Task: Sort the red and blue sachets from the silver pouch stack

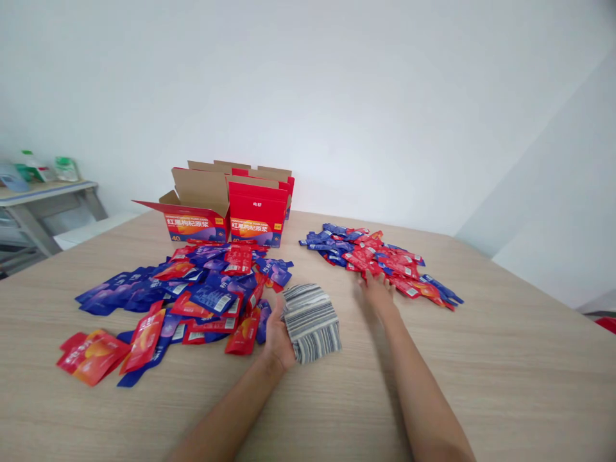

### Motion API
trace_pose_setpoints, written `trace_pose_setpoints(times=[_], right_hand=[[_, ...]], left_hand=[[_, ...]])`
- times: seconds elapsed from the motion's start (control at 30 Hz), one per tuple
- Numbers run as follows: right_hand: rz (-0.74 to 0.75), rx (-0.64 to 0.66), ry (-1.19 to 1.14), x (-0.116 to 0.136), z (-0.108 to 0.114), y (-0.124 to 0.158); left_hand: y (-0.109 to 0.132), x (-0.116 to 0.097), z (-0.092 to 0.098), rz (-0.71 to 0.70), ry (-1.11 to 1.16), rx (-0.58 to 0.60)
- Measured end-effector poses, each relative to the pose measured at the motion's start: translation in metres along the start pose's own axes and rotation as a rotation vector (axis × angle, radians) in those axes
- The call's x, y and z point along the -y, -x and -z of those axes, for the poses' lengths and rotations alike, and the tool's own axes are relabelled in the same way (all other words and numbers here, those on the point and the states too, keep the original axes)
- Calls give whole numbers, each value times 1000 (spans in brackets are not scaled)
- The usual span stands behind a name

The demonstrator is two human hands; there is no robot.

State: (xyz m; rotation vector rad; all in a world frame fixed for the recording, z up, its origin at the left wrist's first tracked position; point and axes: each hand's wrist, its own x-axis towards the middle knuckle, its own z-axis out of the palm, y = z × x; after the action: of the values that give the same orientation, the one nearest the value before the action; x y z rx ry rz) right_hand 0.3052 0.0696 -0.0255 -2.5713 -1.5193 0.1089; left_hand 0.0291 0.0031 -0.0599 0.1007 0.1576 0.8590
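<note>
My left hand is closed on a grey striped cloth that rests on the wooden table, just right of a large heap of red and blue sachets. My right hand reaches forward, palm down, to the near edge of a smaller pile of red and blue sachets. Its fingers touch the closest sachets, and whether they grip one is hidden.
Two open red cardboard boxes stand at the back of the table behind the large heap. A grey shelf with bottles stands at the far left by the white wall.
</note>
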Motion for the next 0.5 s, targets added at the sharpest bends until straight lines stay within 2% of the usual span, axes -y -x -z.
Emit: trace_pose_setpoints(times=[0.07,0.17,0.33,0.4,0.5], right_hand=[[-27,41,43,-7,-9,-1],[-47,87,91,-3,-13,-2],[-47,176,106,18,-7,-4],[-54,191,103,22,-5,-3],[-73,202,97,20,-4,-2]], left_hand=[[0,0,0,0,-2,-4],[0,-1,-1,-18,-17,11],[6,-8,-11,-41,-45,150],[9,-12,-14,-55,-59,123],[12,-15,-17,-85,-64,23]])
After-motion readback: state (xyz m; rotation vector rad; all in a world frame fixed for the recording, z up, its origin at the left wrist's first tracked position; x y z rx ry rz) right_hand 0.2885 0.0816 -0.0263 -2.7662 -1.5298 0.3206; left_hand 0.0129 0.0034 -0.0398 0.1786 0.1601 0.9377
